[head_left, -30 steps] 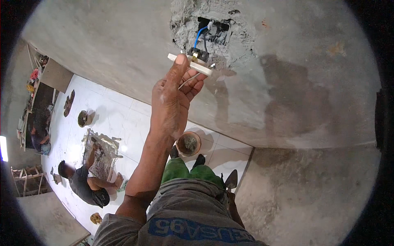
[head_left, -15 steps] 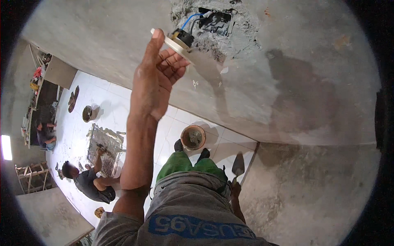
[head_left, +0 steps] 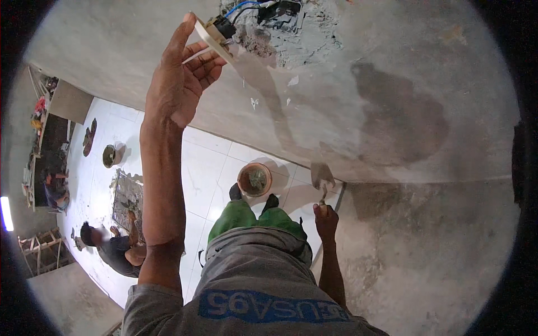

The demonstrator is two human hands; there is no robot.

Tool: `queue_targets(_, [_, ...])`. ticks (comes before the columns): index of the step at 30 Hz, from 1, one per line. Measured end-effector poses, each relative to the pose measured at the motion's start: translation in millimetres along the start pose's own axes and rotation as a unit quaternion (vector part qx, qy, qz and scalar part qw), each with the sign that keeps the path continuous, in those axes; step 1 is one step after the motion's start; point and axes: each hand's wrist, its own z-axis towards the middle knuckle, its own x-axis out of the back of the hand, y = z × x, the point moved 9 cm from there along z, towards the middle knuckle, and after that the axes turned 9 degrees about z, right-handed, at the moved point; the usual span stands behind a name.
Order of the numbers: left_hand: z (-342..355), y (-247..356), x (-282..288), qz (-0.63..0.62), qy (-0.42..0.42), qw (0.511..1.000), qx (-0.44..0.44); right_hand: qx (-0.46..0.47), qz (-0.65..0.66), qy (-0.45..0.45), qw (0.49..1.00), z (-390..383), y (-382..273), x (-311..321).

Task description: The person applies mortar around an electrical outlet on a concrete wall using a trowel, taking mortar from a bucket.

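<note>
Up at the wall, my left hand (head_left: 178, 84) grips a white socket plate (head_left: 214, 40) between thumb and fingers, its black back turned toward the wall. A blue wire (head_left: 236, 8) and a dark wire run from it into an open box (head_left: 280, 17) amid rough chipped plaster. Lower right, my right hand (head_left: 326, 219) is closed on the handle of a trowel (head_left: 322, 175), whose blade points up beside the wall. A round bowl of grey mixture (head_left: 255, 179) stands on the floor just beyond my feet.
One co-worker (head_left: 115, 252) crouches by a mortar patch (head_left: 123, 199) on the white tiles; another (head_left: 56, 190) is by cluttered shelving (head_left: 42, 123). A bucket (head_left: 110, 155) and wooden frame (head_left: 42, 246) stand at left. A wall corner (head_left: 344, 183) is at right.
My left hand has moved up and left with the socket plate, drawing the wires sideways. My right hand has risen with the trowel, whose blade is now higher.
</note>
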Motion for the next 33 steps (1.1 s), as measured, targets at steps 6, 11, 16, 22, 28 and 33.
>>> queue_targets(6, [2.6,12.8,-2.1,0.072,0.000,0.997,-0.009,-0.001,0.082,0.009,0.997,-2.8,-18.8,-27.0])
queue_targets(11, [-6.6,3.2,-11.5,-0.053,-0.090,0.994,0.018,0.008,0.001,-0.028,1.000,-23.7,6.2,-55.0])
queue_targets(16, [-35.0,-1.3,-42.1,-0.196,-0.174,0.963,0.063,0.060,-0.227,-0.069,0.970,-87.2,101.0,-88.8])
queue_targets(22, [-69.5,14.0,-55.2,0.003,-0.044,0.986,-0.160,-0.124,-0.198,-0.064,0.970,-152.8,118.0,-66.5])
queue_targets(28, [-84.5,4.5,-66.9,0.043,-0.040,0.956,-0.287,-0.249,-0.155,-0.019,0.956,-209.4,112.3,-100.3])
queue_targets(33, [-82.8,8.8,-59.8,-0.073,-0.205,0.919,-0.330,-0.221,-0.166,-0.043,0.960,-263.3,99.0,-157.4])
